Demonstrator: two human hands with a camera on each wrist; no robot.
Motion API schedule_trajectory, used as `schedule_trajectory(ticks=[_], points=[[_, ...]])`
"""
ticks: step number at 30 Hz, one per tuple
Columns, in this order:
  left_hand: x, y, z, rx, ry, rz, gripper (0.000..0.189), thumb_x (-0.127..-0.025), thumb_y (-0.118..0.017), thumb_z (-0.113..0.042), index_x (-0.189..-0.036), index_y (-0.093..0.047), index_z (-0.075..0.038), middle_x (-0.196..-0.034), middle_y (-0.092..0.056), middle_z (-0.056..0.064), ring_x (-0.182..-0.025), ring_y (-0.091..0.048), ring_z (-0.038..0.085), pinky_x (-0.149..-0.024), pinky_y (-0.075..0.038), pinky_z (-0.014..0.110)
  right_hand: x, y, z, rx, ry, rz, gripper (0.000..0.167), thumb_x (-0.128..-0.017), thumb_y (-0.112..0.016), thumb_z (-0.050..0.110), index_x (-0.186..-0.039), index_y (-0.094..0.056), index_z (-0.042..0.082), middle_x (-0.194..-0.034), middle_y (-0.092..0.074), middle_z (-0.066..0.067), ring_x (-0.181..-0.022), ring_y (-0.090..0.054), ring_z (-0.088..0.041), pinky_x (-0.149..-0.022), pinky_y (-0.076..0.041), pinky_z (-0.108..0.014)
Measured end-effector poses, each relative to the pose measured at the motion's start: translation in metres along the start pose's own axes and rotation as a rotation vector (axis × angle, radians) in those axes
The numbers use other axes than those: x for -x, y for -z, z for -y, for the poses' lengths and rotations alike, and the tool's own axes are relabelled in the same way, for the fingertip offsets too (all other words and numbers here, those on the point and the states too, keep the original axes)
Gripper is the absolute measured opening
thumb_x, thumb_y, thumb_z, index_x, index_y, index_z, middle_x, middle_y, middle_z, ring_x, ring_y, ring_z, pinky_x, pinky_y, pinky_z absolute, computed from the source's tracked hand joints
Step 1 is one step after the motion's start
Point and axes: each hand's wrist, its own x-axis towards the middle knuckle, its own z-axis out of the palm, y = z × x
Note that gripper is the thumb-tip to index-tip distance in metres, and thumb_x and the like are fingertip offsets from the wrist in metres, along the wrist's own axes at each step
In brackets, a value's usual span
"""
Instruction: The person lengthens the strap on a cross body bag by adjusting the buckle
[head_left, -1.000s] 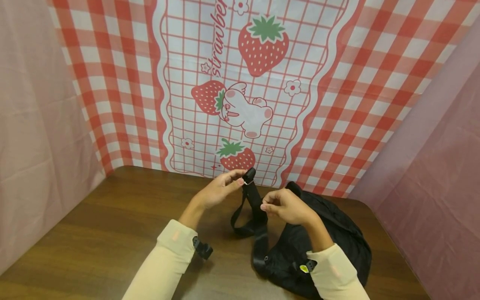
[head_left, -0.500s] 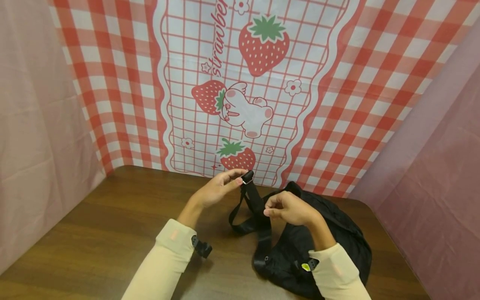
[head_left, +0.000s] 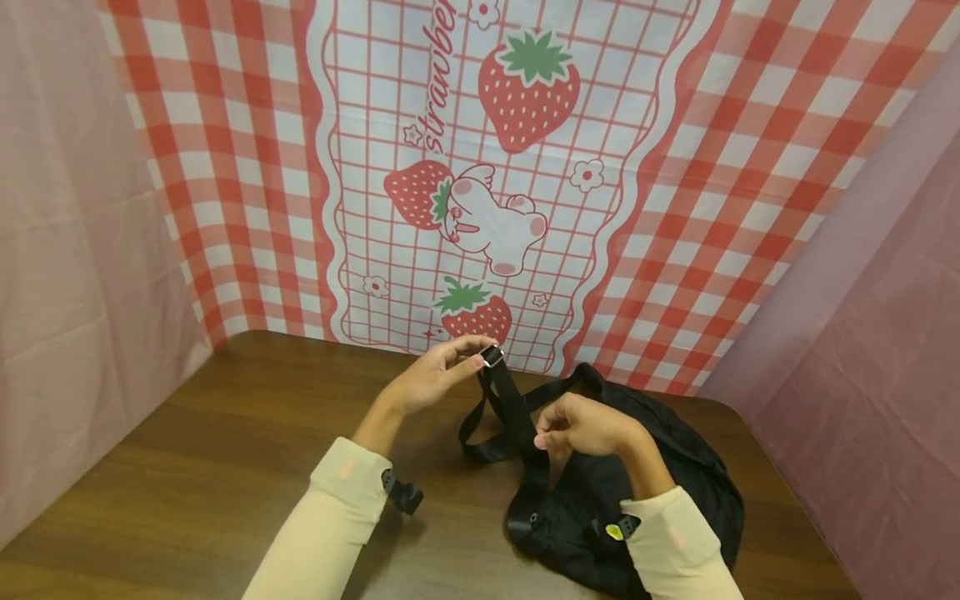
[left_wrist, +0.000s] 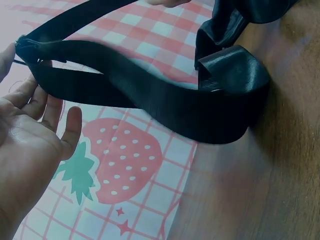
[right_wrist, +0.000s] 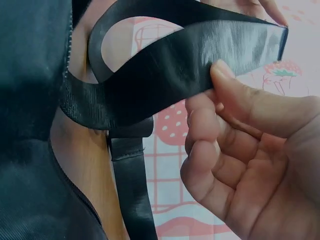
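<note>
A black bag (head_left: 675,467) lies on the right half of the table, its webbing strap (head_left: 513,408) raised toward the middle. My left hand (head_left: 431,379) pinches the strap at its metal buckle (head_left: 492,356) between thumb and fingers. In the left wrist view that buckle (left_wrist: 22,45) sits at the far left, and the strap hangs in loops from it. Lower down, my right hand (head_left: 588,425) pinches the strap's edge. The right wrist view shows the thumb and curled index finger of my right hand (right_wrist: 240,135) on the flat webbing (right_wrist: 175,60).
The brown wooden table (head_left: 225,467) carries the bag. Behind it hangs a red-and-white checked cloth (head_left: 720,167) with strawberries. Pink curtains (head_left: 90,250) stand on both sides. Each sleeve cuff bears a small black device (head_left: 405,494).
My right hand has slid down and slightly right along the strap. The buckle in my left hand has tipped and now shows its metal frame. The bag's body stays put.
</note>
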Motion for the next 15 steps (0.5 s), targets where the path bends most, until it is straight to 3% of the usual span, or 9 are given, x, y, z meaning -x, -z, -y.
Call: schedule_trajectory(ticks=[8,15], points=[[-0.0029,-0.0022,0.0010,-0.039,-0.036,0.034,0.036,-0.108,-0.053,-0.013,-0.142,-0.054,-0.003,-0.132,-0.063,0.013,-0.114,-0.061,0.023,-0.102,-0.048,0.044,0.0022,0.0006,-0.0016,-0.057,-0.022,0.083,0.020,-0.097,-0.071,0.015,-0.080,-0.073,0.006,-0.068,-0.065,0.001,-0.061,-0.060,-0.010,-0.059,-0.056,-0.038],[-0.0027,-0.0028,0.0025,-0.033,-0.047,0.030,0.038,-0.108,-0.053,-0.012,-0.143,-0.052,0.001,-0.130,-0.063,0.014,-0.112,-0.062,0.023,-0.100,-0.049,0.038,0.0040,0.0029,-0.0014,0.013,-0.035,0.003,0.016,-0.096,-0.073,0.017,-0.085,-0.074,0.006,-0.069,-0.065,0.000,-0.061,-0.060,-0.014,-0.057,-0.051,-0.029]])
